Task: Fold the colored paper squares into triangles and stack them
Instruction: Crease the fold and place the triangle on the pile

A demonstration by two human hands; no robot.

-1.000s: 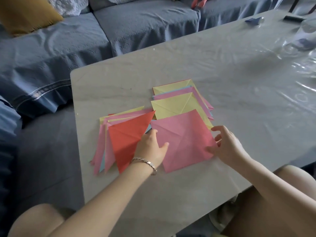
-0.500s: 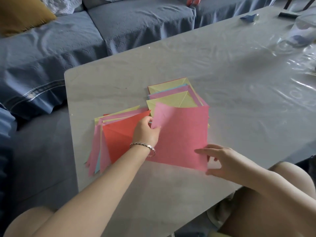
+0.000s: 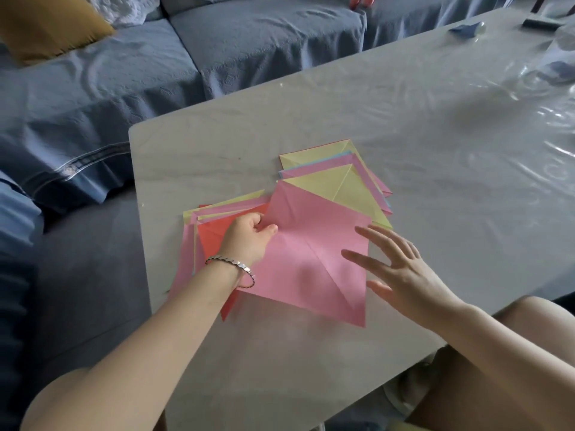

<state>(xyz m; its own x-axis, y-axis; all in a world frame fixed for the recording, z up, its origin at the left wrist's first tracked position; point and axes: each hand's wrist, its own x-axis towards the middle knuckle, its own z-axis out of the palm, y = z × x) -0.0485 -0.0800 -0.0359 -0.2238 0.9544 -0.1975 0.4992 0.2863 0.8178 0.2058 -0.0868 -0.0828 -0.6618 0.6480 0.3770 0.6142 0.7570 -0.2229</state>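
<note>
Left hand (image 3: 247, 239) pinches the pink paper square (image 3: 311, 262), centre frame, at its left corner; right hand (image 3: 401, 272) splayed, holding nothing. Unsteadied, the sheet may skew or drag the triangle stack (image 3: 211, 237) beneath.

Grey table (image 3: 217, 157) — triangle stack (image 3: 211, 237), square stack (image 3: 351, 194)

The sheet (image 3: 311, 259) is plain pink. Left of the sheet, a red triangle (image 3: 212, 237) tops a pile (image 3: 186, 253) edged pink and pale yellow. Behind the sheet, squares (image 3: 342, 188) show pale yellow, pink and light blue. Under it the table (image 3: 217, 144) is pale grey, faintly veined. Beyond, the sofa (image 3: 249, 51) is slate blue, embossed; its cushion (image 3: 46, 26) mustard.
</note>
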